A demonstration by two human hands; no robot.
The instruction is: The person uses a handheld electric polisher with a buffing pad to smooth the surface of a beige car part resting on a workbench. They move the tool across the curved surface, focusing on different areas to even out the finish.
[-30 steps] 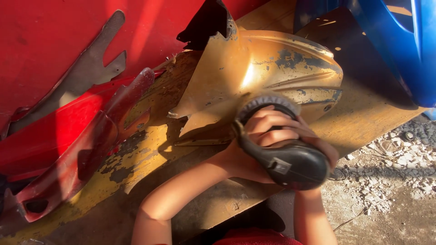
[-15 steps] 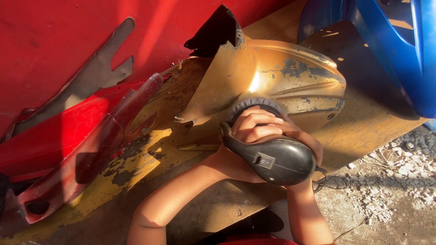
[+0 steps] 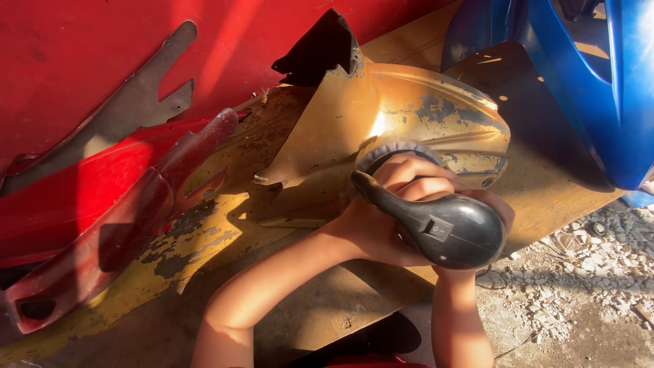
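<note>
Sander (image 3: pixel 446 228) under fingers (image 3: pixel 409 174) (both hands), pressed on fender (image 3: pixel 409 116).

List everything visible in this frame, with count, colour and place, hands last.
Power sander: one, black, centre right, pad pressed on the fender.
Fender panel: one, gold with worn dark patches, centre, on the board.
Wooden board: one, tan with yellow paint flakes, under the panels.
Red body panels: at least two, red, left.
Red wall: one, top left.
Blue fairing: one, top right.
Gravel ground: grey, lower right.
Left hand: gripping the sander.
Right hand: on top of the sander.
</note>
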